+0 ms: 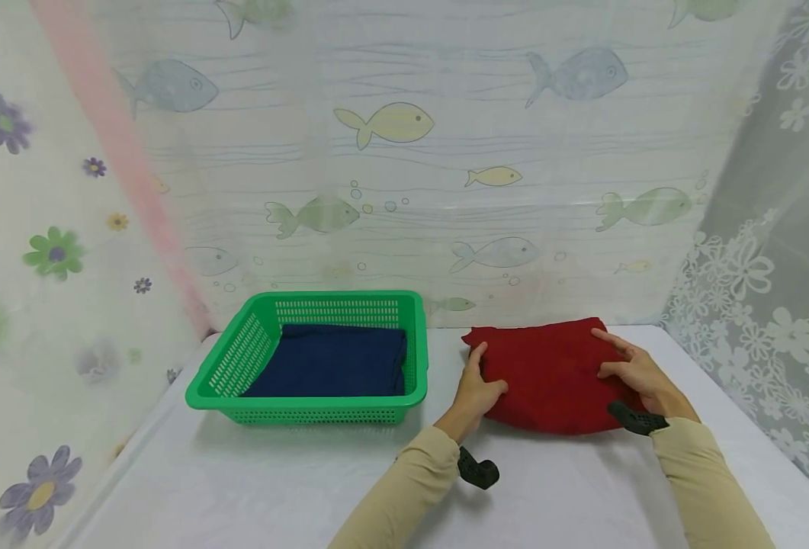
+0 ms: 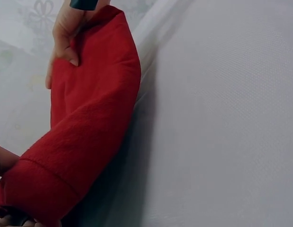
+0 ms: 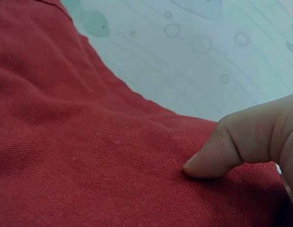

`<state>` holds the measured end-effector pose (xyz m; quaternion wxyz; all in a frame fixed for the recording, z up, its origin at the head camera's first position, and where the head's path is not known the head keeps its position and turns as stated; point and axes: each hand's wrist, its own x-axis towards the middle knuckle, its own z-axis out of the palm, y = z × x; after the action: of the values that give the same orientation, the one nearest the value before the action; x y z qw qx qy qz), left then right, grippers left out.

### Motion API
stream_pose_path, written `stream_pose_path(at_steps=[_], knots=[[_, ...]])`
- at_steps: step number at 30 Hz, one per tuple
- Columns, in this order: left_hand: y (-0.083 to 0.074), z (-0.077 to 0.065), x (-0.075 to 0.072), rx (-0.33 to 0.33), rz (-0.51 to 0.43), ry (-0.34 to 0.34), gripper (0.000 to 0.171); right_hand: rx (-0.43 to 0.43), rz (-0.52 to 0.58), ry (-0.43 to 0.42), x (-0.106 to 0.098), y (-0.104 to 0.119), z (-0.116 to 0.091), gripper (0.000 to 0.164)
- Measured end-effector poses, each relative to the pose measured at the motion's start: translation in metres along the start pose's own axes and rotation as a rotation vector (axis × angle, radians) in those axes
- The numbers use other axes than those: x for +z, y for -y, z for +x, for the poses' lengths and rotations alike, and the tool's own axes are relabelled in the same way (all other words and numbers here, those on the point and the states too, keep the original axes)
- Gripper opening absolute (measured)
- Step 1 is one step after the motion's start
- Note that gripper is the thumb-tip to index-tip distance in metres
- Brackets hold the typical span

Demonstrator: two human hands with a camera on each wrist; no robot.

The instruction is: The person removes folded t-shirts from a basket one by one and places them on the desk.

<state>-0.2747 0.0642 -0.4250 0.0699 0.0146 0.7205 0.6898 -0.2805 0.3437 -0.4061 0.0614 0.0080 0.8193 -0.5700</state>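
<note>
A folded red cloth (image 1: 548,377) is held between both hands above the right part of the table. My left hand (image 1: 474,393) grips its left end, thumb on top and the other fingers partly hidden. My right hand (image 1: 640,377) holds the right end, with its thumb (image 3: 212,158) pressing into the fabric in the right wrist view. The left wrist view shows the red cloth (image 2: 96,104) sagging between the hands, its lower side over a shadow on the table.
A green plastic basket (image 1: 308,408) stands on the white-covered table (image 1: 294,488) to the left, with a folded navy cloth (image 1: 335,362) lying inside. Behind the table hangs a fish-print curtain (image 1: 390,252). Lace-patterned sheer fabric (image 1: 775,305) hangs on the right.
</note>
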Motion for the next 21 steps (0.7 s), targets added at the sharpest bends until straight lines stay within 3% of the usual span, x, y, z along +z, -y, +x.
stream_pose_path(at_steps=[21], knots=[[0.018, -0.001, -0.006, -0.027, 0.085, 0.040, 0.081, 0.024, -0.103, 0.018, -0.001, -0.015, -0.005, 0.078]])
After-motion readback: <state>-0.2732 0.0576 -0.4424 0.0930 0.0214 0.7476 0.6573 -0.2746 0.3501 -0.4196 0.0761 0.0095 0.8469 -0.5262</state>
